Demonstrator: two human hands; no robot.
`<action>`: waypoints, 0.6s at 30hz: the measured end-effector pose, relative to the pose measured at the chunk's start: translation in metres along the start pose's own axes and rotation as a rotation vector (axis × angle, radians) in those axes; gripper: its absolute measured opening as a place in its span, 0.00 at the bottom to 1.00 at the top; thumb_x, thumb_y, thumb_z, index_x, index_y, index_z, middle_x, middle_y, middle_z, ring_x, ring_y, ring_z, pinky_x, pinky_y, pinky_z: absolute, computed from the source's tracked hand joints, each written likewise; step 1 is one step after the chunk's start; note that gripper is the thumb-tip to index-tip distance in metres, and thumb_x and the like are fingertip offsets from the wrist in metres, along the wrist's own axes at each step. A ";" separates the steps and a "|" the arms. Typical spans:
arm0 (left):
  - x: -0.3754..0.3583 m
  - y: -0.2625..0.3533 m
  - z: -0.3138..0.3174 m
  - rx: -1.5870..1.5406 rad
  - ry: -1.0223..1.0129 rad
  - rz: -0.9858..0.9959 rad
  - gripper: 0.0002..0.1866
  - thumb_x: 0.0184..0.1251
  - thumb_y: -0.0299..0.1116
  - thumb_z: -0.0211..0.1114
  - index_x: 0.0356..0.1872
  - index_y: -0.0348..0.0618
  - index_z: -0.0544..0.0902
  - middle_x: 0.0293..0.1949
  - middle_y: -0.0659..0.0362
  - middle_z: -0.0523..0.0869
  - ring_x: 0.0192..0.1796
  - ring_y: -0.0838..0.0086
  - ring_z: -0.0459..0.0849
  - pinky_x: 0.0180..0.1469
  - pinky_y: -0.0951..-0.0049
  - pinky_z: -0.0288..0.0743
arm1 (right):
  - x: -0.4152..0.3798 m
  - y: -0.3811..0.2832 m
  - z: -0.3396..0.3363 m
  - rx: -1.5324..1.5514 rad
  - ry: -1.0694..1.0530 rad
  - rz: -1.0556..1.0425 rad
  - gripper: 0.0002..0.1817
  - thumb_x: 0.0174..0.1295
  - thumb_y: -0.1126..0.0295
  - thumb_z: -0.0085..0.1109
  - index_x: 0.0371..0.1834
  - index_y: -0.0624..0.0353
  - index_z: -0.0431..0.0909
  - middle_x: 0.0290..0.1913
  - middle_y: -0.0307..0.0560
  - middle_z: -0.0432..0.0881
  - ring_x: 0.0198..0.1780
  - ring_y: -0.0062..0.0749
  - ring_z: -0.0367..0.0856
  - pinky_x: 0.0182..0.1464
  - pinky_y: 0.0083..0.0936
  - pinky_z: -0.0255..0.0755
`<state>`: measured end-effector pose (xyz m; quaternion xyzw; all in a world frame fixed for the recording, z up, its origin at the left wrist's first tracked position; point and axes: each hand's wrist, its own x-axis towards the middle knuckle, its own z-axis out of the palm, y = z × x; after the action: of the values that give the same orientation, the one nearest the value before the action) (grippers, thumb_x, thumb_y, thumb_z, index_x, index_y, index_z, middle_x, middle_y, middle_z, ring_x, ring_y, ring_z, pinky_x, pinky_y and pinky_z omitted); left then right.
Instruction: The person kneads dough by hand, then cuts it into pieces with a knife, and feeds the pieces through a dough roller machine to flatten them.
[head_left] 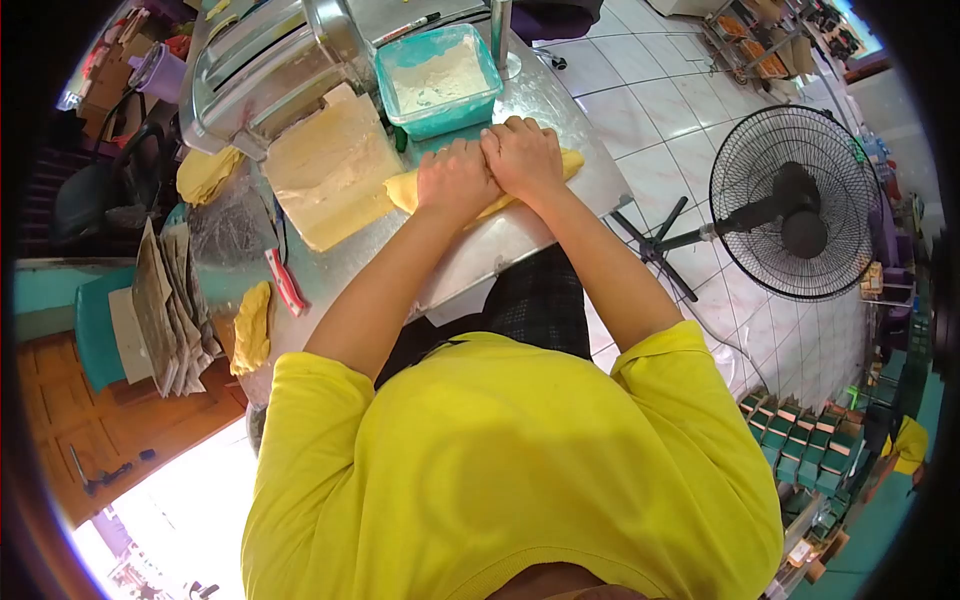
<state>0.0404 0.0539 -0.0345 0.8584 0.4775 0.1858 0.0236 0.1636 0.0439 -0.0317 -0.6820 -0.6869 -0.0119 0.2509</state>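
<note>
A long piece of yellow dough (402, 192) lies on the metal table near its front edge. My left hand (455, 180) is closed over the middle of the dough, its fingers curled down. Alongside it, my right hand (525, 158) grips the dough further right, and the two hands touch. Both ends of the dough stick out past my hands; its middle is hidden under them. Just beyond my hands stands a teal tub (450, 122) with pale flour (437, 78) in it. A floury tan sheet (325, 175) lies left of my left hand.
A metal dough-rolling machine (275, 75) stands at the back left. Left on the table are a red-and-white-handled tool (286, 284), another dough piece (252, 328) and folded yellow dough (208, 176). A standing fan (795, 205) is on the tiled floor at right.
</note>
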 end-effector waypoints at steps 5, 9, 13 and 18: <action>-0.035 0.010 -0.018 0.081 0.225 0.157 0.19 0.53 0.44 0.61 0.41 0.42 0.78 0.36 0.55 0.82 0.40 0.63 0.82 0.46 0.58 0.70 | -0.035 -0.002 -0.006 0.102 0.261 -0.176 0.15 0.63 0.61 0.47 0.39 0.57 0.82 0.44 0.46 0.82 0.50 0.38 0.76 0.53 0.44 0.63; -0.071 0.030 -0.053 0.029 -0.008 0.165 0.28 0.50 0.44 0.61 0.52 0.38 0.76 0.45 0.54 0.79 0.51 0.63 0.77 0.51 0.56 0.67 | -0.087 -0.018 -0.050 0.083 0.194 -0.229 0.12 0.62 0.66 0.52 0.42 0.62 0.79 0.48 0.48 0.81 0.53 0.43 0.75 0.55 0.43 0.62; -0.072 0.043 -0.048 0.060 -0.157 0.109 0.19 0.50 0.44 0.62 0.39 0.41 0.77 0.38 0.55 0.80 0.44 0.62 0.79 0.46 0.59 0.71 | -0.099 -0.023 -0.055 0.148 -0.049 -0.056 0.08 0.61 0.67 0.51 0.36 0.58 0.76 0.38 0.48 0.78 0.42 0.44 0.75 0.48 0.44 0.63; -0.049 0.024 -0.037 -0.088 -0.171 0.125 0.20 0.50 0.50 0.63 0.31 0.41 0.78 0.33 0.52 0.82 0.39 0.60 0.81 0.45 0.61 0.74 | -0.067 -0.020 -0.032 0.027 -0.017 -0.057 0.18 0.64 0.57 0.45 0.28 0.57 0.80 0.30 0.47 0.80 0.38 0.41 0.77 0.44 0.42 0.65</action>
<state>0.0240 -0.0050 -0.0096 0.8975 0.4106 0.1337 0.0903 0.1516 -0.0318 -0.0215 -0.6589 -0.7082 -0.0039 0.2536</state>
